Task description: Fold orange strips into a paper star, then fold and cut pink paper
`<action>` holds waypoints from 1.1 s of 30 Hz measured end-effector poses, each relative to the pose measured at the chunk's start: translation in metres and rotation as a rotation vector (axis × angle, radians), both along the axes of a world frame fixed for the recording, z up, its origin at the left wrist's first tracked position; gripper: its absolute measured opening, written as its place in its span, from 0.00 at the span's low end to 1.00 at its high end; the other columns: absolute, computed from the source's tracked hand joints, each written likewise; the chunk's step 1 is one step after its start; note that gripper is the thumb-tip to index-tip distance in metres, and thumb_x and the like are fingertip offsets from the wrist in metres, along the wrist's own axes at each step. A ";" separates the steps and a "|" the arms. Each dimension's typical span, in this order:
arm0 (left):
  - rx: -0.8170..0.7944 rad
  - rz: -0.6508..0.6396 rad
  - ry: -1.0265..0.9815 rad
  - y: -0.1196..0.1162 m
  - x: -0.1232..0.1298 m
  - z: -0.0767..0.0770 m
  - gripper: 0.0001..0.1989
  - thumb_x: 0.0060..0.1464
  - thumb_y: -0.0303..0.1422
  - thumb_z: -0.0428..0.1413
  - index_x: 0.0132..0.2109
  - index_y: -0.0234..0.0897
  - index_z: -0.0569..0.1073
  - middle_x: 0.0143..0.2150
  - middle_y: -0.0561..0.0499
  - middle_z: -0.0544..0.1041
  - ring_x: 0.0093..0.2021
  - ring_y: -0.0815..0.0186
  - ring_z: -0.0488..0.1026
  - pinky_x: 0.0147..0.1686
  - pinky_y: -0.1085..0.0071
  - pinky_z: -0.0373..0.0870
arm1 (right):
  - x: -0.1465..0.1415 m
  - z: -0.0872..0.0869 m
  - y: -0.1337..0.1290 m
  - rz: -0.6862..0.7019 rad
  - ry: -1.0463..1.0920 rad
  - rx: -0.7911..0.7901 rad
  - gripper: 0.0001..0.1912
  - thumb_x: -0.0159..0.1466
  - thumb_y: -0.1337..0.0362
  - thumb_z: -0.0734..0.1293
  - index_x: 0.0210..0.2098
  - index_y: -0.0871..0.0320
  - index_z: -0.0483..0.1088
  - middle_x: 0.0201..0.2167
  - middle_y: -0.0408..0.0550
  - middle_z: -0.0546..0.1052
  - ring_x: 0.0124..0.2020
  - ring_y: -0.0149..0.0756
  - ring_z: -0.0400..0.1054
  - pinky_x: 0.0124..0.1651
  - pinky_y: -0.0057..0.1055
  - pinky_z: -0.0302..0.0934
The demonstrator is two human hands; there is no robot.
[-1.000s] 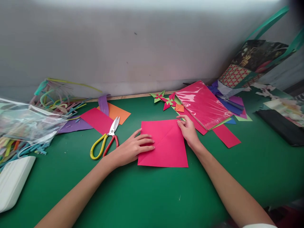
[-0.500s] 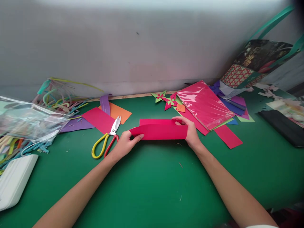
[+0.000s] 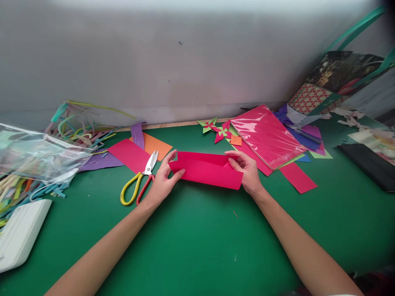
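Note:
Between my hands is a sheet of red paper (image 3: pixel 206 174), folded lengthwise, with its near flap standing apart from the longer back part. My left hand (image 3: pixel 165 176) pinches the left end, thumb on the near flap and fingers behind. At the right end, my right hand (image 3: pixel 247 170) grips the paper with thumb and fingers; part of its hold is hidden behind the flap. Scissors (image 3: pixel 149 164) with one yellow and one red handle lie partly open beside my left hand, blades pointing away.
Red (image 3: pixel 131 154) and orange paper (image 3: pixel 156 146) lie behind the scissors. Folded paper stars (image 3: pixel 220 133) and a plastic-wrapped paper pack (image 3: pixel 267 135) are at the back right. A clear bag (image 3: pixel 40 154), coloured strips and a white device (image 3: pixel 23 234) occupy the left. A patterned bag (image 3: pixel 321 96) leans at far right.
The folded red paper has opened wider, its near flap tilting down at the right. My left fingers have risen behind the left end, and my right thumb has moved inward.

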State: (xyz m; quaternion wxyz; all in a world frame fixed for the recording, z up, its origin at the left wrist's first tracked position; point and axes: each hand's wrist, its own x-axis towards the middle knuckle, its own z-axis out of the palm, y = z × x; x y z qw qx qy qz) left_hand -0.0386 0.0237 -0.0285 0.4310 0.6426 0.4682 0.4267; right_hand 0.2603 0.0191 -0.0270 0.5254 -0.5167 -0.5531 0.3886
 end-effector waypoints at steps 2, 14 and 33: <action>-0.088 -0.009 -0.048 0.000 0.002 -0.001 0.22 0.61 0.46 0.60 0.55 0.37 0.75 0.70 0.40 0.67 0.66 0.50 0.69 0.61 0.56 0.72 | -0.001 0.001 0.000 -0.009 0.003 0.007 0.14 0.66 0.56 0.69 0.49 0.52 0.78 0.47 0.52 0.81 0.47 0.46 0.76 0.45 0.39 0.72; -0.114 0.074 -0.025 -0.004 0.003 0.002 0.16 0.60 0.44 0.60 0.49 0.39 0.73 0.46 0.48 0.80 0.47 0.58 0.78 0.45 0.65 0.76 | -0.003 0.004 -0.003 0.134 0.175 -0.170 0.36 0.72 0.36 0.46 0.63 0.49 0.65 0.52 0.55 0.81 0.45 0.46 0.78 0.40 0.38 0.72; 0.079 0.028 0.313 -0.004 -0.002 0.001 0.17 0.68 0.39 0.53 0.61 0.44 0.72 0.49 0.49 0.77 0.40 0.62 0.73 0.43 0.67 0.69 | -0.001 -0.008 0.000 0.155 -0.232 0.044 0.08 0.66 0.59 0.71 0.45 0.50 0.79 0.46 0.48 0.82 0.48 0.46 0.76 0.52 0.41 0.69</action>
